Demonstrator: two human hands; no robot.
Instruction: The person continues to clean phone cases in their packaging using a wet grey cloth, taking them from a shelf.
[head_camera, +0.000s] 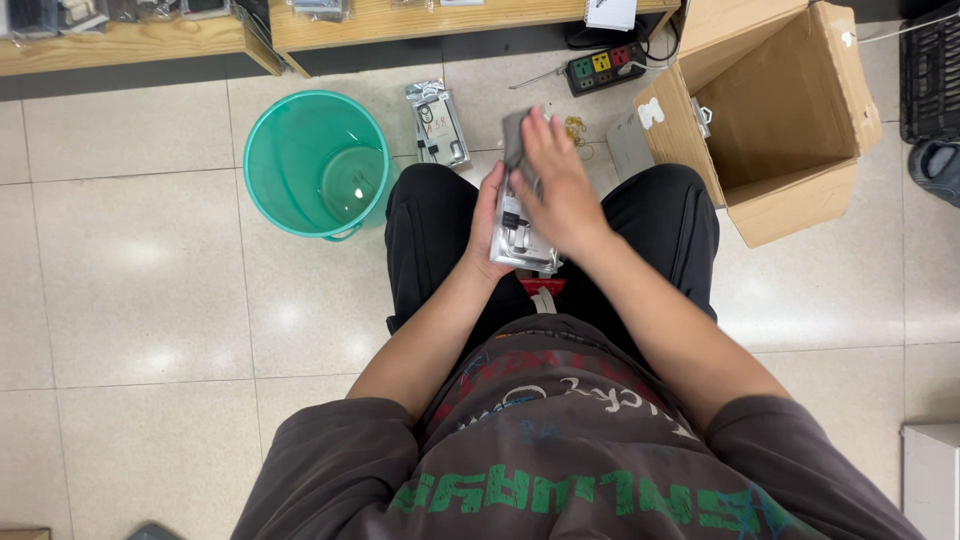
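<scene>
Seated person handling a small clear packet over the lap

The left hand (487, 222) grips a clear plastic packet (522, 240) from its left side, while the right hand (560, 185) lies flat across its top, pressing a grey cloth (514, 135) at the far end. A teal bucket (318, 165) stands on the tiled floor to the left, a similar packet (437, 123) just beyond it, an open cardboard box (780, 120) to the right and a power strip (605, 68) farther off

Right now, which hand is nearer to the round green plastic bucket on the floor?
Left. The left hand, holding a clear plastic packet, is beside the round green plastic bucket; the right hand is farther, past the packet.
</scene>
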